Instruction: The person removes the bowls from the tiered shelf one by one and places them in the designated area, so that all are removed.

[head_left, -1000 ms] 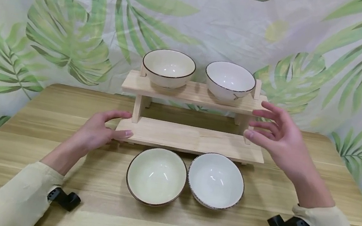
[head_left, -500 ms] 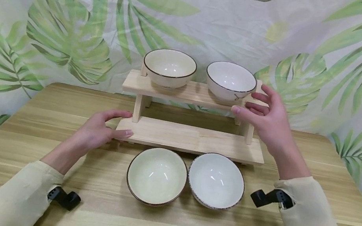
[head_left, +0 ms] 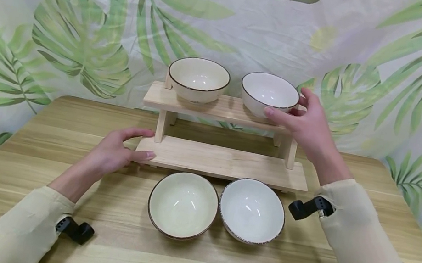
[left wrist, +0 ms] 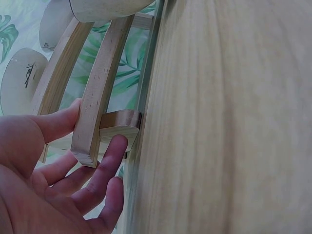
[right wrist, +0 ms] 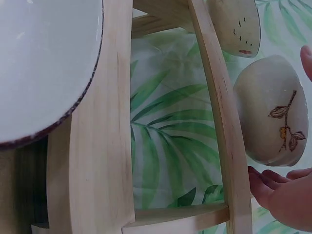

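At the left end of a two-tier wooden shelf stand (head_left: pixel 198 156), my left hand (head_left: pixel 113 152) grips the lower board. In the left wrist view its thumb (left wrist: pixel 61 119) lies against one face, with fingers curving past the other. My right hand (head_left: pixel 309 129) is spread around a white, dark-rimmed bowl (head_left: pixel 265 92) on the upper tier. Its thumb is at the bowl's lower front and its fingers are by the right side. A brown twig pattern marks this bowl (right wrist: pixel 278 112) in the right wrist view. A cream bowl (head_left: pixel 198 78) sits to its left.
Two more bowls stand on the wood-grain table (head_left: pixel 123 256) before the stand: a cream one (head_left: pixel 183 206) at left and a white one (head_left: pixel 252 210) with a speckled rim at right. A leaf-print cloth (head_left: pixel 270 29) hangs behind the table.
My right hand has moved left and slightly up from beside the stand to the white upper bowl. The left hand keeps its place, and the bowls stay put.
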Demonstrator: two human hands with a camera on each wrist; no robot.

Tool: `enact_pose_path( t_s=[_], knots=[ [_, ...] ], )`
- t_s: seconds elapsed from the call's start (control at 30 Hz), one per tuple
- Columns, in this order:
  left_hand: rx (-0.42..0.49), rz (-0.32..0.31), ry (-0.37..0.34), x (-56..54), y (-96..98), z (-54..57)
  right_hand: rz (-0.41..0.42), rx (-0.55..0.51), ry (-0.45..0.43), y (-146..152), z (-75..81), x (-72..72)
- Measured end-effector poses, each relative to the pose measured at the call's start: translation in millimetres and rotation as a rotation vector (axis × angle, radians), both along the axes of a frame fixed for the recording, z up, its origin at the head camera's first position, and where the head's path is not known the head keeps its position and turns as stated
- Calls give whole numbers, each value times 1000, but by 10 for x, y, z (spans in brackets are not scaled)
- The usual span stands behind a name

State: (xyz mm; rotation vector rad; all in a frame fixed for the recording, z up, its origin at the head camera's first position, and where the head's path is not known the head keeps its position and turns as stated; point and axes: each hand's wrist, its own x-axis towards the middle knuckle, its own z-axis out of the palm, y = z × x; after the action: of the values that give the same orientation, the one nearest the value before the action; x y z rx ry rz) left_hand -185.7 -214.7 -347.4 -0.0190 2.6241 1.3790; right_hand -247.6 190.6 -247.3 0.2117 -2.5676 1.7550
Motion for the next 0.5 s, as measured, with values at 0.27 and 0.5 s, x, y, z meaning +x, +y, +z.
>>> enact_pose_path(
  t_s=[0.27, 0.5],
  knots=[
    [-6, -4, 2, -1, 2, 4, 54, -26, 56, -71, -8, -125],
    [0, -5, 0, -12, -16, -13, 40, -12, 48, -112, -20, -185]
  ],
)
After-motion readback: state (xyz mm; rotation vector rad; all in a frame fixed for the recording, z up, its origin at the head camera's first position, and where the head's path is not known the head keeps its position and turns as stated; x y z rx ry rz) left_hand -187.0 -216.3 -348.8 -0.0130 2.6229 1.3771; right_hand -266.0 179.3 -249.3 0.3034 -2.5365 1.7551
